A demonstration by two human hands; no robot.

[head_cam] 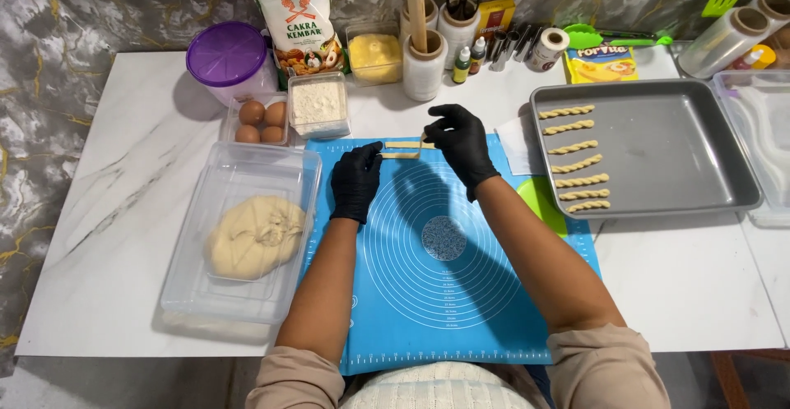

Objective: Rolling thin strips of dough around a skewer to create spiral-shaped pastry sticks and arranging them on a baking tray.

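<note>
Where the blue mat (444,294) covers the middle of the white tabletop (123,211), two black-gloved hands meet at its upper edge: left hand (356,180) and right hand (461,141) each pinch one end of a pale dough strip (403,151), which seems to be two thin lengths lying side by side, held level just above the mat, upper centre of the frame. Both grips are closed on the strip, fingertips at its ends. Left of the mat, touching its edge: clear plastic box (239,170) holding a large dough lump (255,236). Above the box: small tub with four brown eggs (262,121), and just beside it a tub of flour (318,103). Upper left: container with a purple lid (226,53); next to it a printed flour bag (296,14). Upper centre: tub of yellow fat (375,55), rolls of cling film (424,67) with a wooden rolling pin (415,6) standing in one, small dropper bottles (469,59). Right of the mat: grey metal tray (683,146) with seven twisted dough sticks (574,159) ranged in a column along its left side. A green plate (539,199) lies partly under the right forearm, between mat and tray.
</note>
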